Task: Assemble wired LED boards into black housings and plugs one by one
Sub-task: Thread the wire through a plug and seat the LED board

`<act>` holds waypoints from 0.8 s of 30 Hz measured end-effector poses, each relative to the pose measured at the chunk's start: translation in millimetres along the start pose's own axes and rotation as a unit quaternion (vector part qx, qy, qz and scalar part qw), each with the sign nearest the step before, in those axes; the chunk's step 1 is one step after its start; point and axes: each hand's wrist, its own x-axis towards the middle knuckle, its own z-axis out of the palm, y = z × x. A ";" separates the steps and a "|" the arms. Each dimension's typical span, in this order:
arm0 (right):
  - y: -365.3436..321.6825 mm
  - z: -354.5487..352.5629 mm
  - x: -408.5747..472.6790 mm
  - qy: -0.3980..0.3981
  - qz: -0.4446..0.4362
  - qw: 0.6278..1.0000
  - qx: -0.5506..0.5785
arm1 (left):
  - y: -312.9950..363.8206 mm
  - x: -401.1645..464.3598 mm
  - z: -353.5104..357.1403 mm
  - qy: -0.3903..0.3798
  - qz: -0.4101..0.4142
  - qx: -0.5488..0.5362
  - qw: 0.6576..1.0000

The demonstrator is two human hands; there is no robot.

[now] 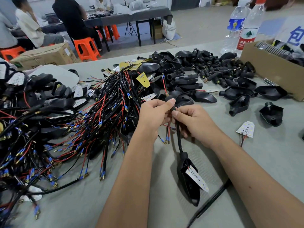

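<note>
Dangling low in the frame's centre, black housing [189, 181] with its LED board [197, 179] hangs from a cable running up to both hands. Left hand [154, 112] pinches the plug [169, 98]; right hand [192, 120] grips the cable [179, 137] just below. Spare housings [238, 96] lie upper right.

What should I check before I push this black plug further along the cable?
1. Left hand grips the small black plastic plug: ok.
2. Right hand pinches the black sleeved cable: ok.
3. Red wires stick out of the plug's top: ok.
4. White LED board seated flat in the black teardrop housing: not ok, it juts over the rim.
5. Plug fully seated: cannot tell.
</note>
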 end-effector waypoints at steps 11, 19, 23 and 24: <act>1.0 -5.1 0.6 -0.062 0.006 0.997 0.045 | 2.5 3.9 -9.3 0.067 0.043 -0.053 0.995; 6.8 -3.6 1.0 0.004 0.006 0.996 0.085 | 3.6 3.5 -10.6 0.036 0.041 0.000 0.999; 5.8 -3.1 -0.3 -0.027 -0.031 0.996 0.082 | 1.7 6.5 -11.9 0.040 0.051 0.031 0.997; 5.5 -3.1 -0.2 -0.033 -0.036 0.995 0.082 | 1.4 6.7 -11.6 0.042 0.051 0.032 0.997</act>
